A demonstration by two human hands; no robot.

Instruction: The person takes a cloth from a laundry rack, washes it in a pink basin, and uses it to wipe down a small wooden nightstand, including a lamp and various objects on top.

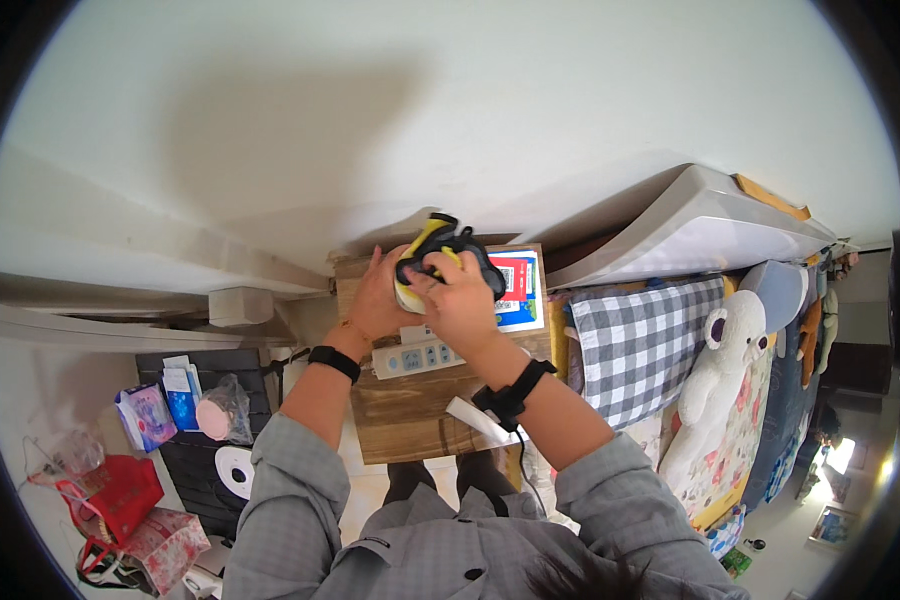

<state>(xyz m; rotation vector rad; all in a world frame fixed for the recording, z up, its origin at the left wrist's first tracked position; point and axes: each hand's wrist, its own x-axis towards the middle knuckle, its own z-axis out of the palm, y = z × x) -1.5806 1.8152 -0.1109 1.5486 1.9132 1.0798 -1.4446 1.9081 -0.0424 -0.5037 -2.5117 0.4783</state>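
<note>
A black and yellow shoe (450,251), with mesh-like dark sides and a pale sole, is held above the far part of a wooden tabletop (397,420). My left hand (379,300) grips it from the left, along the sole. On the other side, my right hand (457,296) has its fingers and thumb pressed on the upper near the yellow trim. Part of the shoe is covered by my fingers. Just below my hands lies a white power strip (412,358). Printed sheets (529,319) with codes rest to the right, partly behind the shoe.
A white slim object (476,418) lies near my right wrist. At right is a bed with a checked cloth (637,337), a white plush bear (709,382) and a pale headboard (720,232). Dark shelving (195,472) with packages and red bags (124,499) stand at left.
</note>
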